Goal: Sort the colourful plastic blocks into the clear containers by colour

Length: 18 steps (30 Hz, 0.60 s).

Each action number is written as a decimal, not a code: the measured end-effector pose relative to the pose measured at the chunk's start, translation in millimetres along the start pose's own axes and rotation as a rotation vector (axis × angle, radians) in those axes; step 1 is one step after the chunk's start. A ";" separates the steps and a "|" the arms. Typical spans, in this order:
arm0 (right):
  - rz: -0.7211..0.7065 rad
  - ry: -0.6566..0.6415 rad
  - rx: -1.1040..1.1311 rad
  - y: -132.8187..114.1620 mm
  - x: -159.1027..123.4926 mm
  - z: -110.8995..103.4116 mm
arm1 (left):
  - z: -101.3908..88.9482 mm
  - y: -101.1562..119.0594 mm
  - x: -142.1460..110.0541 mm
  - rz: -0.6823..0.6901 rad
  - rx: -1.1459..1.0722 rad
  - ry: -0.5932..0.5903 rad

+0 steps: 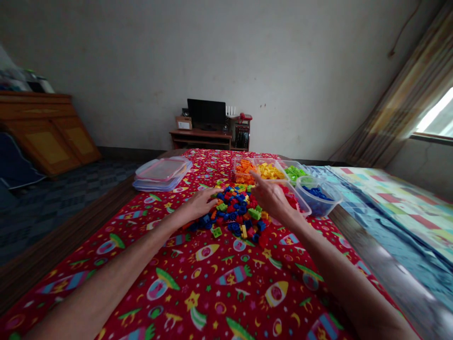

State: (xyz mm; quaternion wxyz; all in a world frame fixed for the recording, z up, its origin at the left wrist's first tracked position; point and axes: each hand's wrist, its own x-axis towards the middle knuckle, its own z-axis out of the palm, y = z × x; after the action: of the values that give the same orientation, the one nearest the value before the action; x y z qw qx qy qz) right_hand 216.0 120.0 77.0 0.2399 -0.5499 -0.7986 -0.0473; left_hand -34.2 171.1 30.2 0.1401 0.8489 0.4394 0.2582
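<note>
A mixed pile of toy building bricks (231,208), in blue, red, green, yellow and orange, lies on the red patterned cloth (219,264). My left hand (200,204) rests at the pile's left edge, fingers apart and slightly bent, with no brick visible in it. Over the pile's right side is my right hand (271,194), its index finger stretched toward the clear box of orange bricks (245,171); its other fingers are partly hidden. Beyond it stand boxes of yellow bricks (270,171) and green bricks (294,173). Red bricks (290,197) are partly covered by my right hand.
A round tub (320,203) with blue bricks stands at the right table edge. Stacked clear lids (163,172) lie at the back left. A bed (396,208) adjoins the table on the right. A monitor (206,114) stands on a desk by the wall.
</note>
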 end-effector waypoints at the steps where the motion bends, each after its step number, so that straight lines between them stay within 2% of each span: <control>1: 0.024 0.094 0.060 6.9 5.4 -10.3 | 1.7 -1.5 0.0 0.013 0.006 -0.010; 4: 0.075 0.387 0.226 33.5 29.6 -53.8 | 7.5 -6.6 0.8 0.057 0.008 -0.012; 7: 0.145 0.611 0.305 54.5 54.1 -107.1 | 11.2 -10.5 1.9 0.088 0.003 0.037; 9: 0.172 0.767 0.316 59.7 63.3 -137.2 | 11.2 -12.0 2.6 0.078 0.002 0.044; 11: 0.127 0.843 0.293 59.3 65.7 -153.3 | 10.3 -12.7 3.0 0.053 -0.003 0.036; 12: 0.101 0.833 0.280 57.9 64.7 -154.2 | 10.0 -12.9 3.2 0.042 -0.009 0.035; 14: 0.087 0.713 0.293 53.8 59.5 -140.4 | 10.7 -13.3 3.4 0.028 -0.021 0.052; 18: 0.127 0.304 0.421 39.2 41.9 -70.8 | 17.4 -15.0 3.3 0.051 -0.039 0.133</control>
State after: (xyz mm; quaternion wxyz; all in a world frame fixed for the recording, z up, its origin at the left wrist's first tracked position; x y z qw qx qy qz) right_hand 263.0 147.1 150.2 0.4687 -0.5237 -0.7095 0.0530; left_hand -33.0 182.3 10.0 0.1203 0.8380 0.4207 0.3260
